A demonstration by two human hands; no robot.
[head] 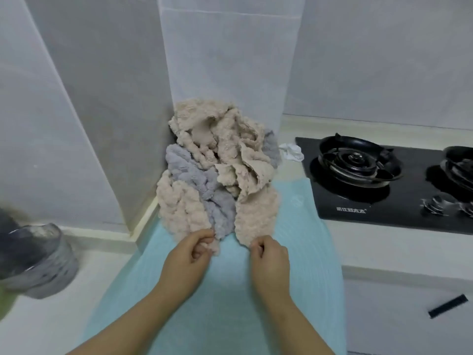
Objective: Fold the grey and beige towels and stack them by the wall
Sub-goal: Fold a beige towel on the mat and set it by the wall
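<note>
Nothing looks folded yet: grey towels [194, 175] and beige towels [222, 139] lie heaped against the wall [225, 60], with the left hand [188, 256] and right hand [270, 257] each pinching a beige near edge.

Two hands show, the left hand [186, 254] and the right hand [270, 257], at one tangled heap [217, 162] of beige towels [220, 129] and grey towels [194, 175], their number per colour unclear. There is one blue mat [230, 290], one black hob [332, 201] with two burners [355, 162] and two knobs [435, 204], one crumpled white cloth [291, 151], one blurred grey container [38, 257], and one black handle [448, 306].
</note>
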